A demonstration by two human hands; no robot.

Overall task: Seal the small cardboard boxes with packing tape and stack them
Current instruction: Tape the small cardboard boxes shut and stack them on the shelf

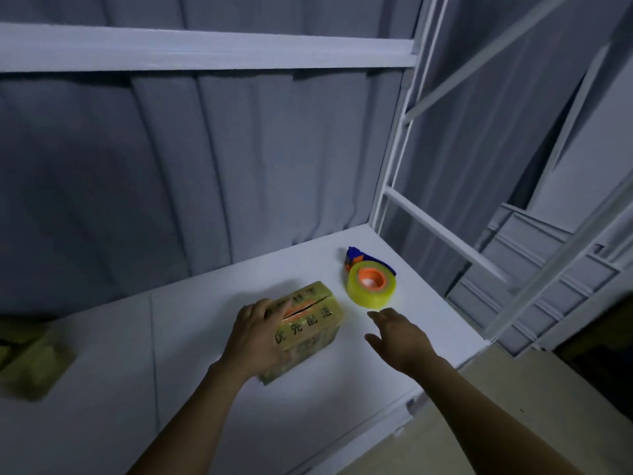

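Bottom edge: two bare forearms, reaching up toward mid-frame over a white table (120, 389).

Lower centre: left hand (255, 332), palm down on the box (310, 325). Fingers fairly straight and spread over the left part of its top, thumb down against the near face. Pressing rather than clutching.

Box directly under and to the right of that hand, flat on the table. Glossy yellowish surface, black printed characters across the top. A narrow slit along the middle between the flaps, with orange showing through.

Right of the box and apart from it: right hand (399, 337), wide and relaxed, fingers spread, holding nothing, fingertips pointing up-left. Touching the table or just above it: cannot tell.

Just above that hand in the frame, near its fingertips but untouched: tape (371, 286), a yellowish roll lying flat with an orange core. Blue and orange dispenser (354, 256) poking out from behind it. Tape up and right of the box, close to its far right corner, with a strip of bare table between.

Lower left edge: other boxes (30, 358), blurred and olive-brown, number unclear, well apart from both hands.

Beyond the table: grey curtain (171, 166) across the back, white bar (205, 46) along the top, and a white frame (448, 236) with rungs at the right.
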